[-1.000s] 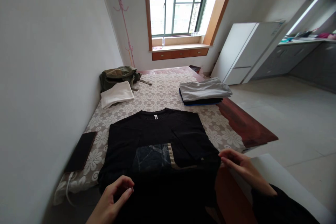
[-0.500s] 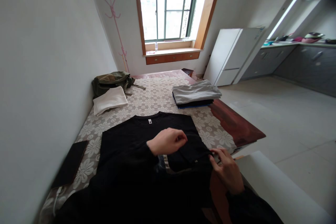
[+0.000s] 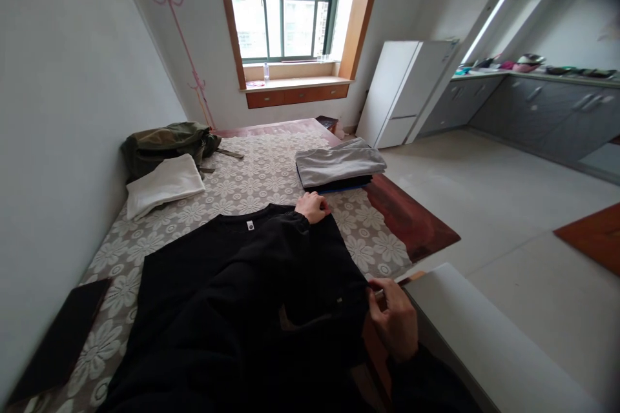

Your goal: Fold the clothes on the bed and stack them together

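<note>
A black T-shirt [image 3: 194, 251] lies spread on the lace-covered table, with a small white label at its neckline. Across it reaches my left arm in a black sleeve. My left hand [image 3: 312, 208] is closed at the shirt's far right shoulder corner, fingers pinching the cloth there. Lower down on the right side, my right hand [image 3: 394, 319] pinches the sleeve edge between thumb and fingers. My dark sleeves blend into the shirt, so its lower part is hard to make out.
Beyond the shirt lies a stack of folded clothes [image 3: 339, 164], grey on top. At the left are a folded white cloth [image 3: 167, 186], a green backpack [image 3: 165, 145] and a dark flat device [image 3: 62, 335]. A white surface [image 3: 484, 335] stands beside the table's right edge.
My left hand has moved forward from above the shirt's middle to its shoulder corner and closed there. My right hand stays on the sleeve edge. The view has turned slightly right.
</note>
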